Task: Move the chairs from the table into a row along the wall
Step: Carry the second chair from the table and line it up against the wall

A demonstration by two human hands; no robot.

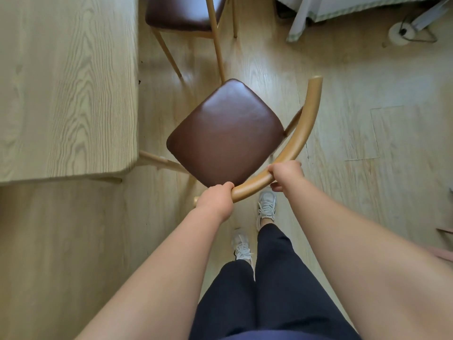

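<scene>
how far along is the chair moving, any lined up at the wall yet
Done: nothing that shows; no row of chairs along a wall is in view. In hand: the left hand and right hand both grip the curved backrest of the near chair, turned at an angle beside the corner of the table. Left: placing it, then the second chair standing by the table.

Glossy brown leather chair seat [226, 133], smooth wooden backrest [297, 141], matt woodgrain table [66, 89]

The worktop [66, 89] blocks the whole upper left of the frame. A second chair [186, 15] stands at top centre, just beyond the held chair [228, 133]. Bare floor [367, 99] lies open at right and lower left.
</scene>
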